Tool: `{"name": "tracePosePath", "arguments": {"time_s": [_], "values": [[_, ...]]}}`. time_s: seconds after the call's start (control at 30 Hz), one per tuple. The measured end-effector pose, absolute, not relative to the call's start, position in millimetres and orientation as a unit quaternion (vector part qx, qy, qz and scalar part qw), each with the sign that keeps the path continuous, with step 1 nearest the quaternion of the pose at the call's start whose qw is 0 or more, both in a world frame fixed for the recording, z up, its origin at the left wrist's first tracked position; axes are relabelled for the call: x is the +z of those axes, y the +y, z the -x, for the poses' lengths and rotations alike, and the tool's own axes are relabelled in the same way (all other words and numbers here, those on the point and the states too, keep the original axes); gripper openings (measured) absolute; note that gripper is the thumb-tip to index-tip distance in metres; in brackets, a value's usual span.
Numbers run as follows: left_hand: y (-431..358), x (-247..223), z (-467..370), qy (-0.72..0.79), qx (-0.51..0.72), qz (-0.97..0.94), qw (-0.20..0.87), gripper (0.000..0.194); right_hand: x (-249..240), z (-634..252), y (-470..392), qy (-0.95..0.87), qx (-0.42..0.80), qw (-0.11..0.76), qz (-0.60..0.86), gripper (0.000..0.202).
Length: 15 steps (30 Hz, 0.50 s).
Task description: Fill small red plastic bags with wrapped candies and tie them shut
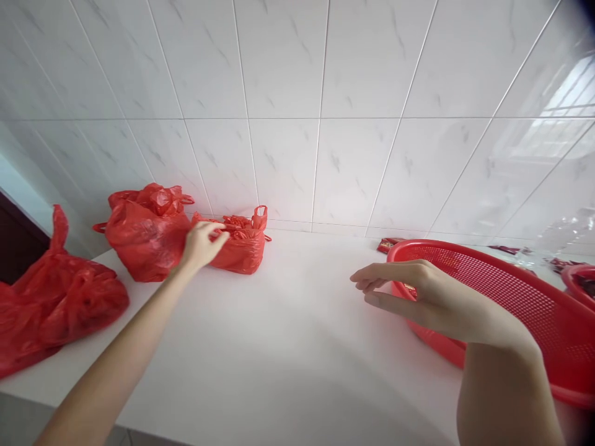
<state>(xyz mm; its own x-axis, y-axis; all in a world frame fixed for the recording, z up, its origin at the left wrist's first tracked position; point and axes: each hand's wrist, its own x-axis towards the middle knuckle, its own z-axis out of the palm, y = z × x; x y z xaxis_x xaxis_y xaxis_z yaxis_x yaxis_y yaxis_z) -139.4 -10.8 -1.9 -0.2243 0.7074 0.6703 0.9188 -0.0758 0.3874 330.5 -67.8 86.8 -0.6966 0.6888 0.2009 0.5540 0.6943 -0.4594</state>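
Reaches with the left hand to the small red bag, extending sideways, mostly right of the bent fingers; cannot tell whether grasping or merely touching it. Holds the right hand farther from that bag, fingers empty and loosely parted, by the red basket.

Red bag, seemingly full, upright near wall.

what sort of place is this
Probably a kitchen or similar work area at home: a smooth white countertop runs along a wall of glossy marbled white tiles, with a red perforated plastic basket on it.
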Motion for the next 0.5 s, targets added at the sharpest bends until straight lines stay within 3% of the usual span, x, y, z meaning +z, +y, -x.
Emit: {"name": "tracePosePath", "arguments": {"time_s": [0.23, 0.5], "values": [[23, -48, 42, -0.604, -0.304, 0.729, -0.106, 0.022, 88, -329, -69, -0.903, 0.199, 0.169, 0.341, 0.034], [-33, -51, 90, -0.648, -0.242, 0.619, -0.371, 0.048, 86, -335, -63, -0.892, 0.198, 0.152, 0.378, 0.037]]}}
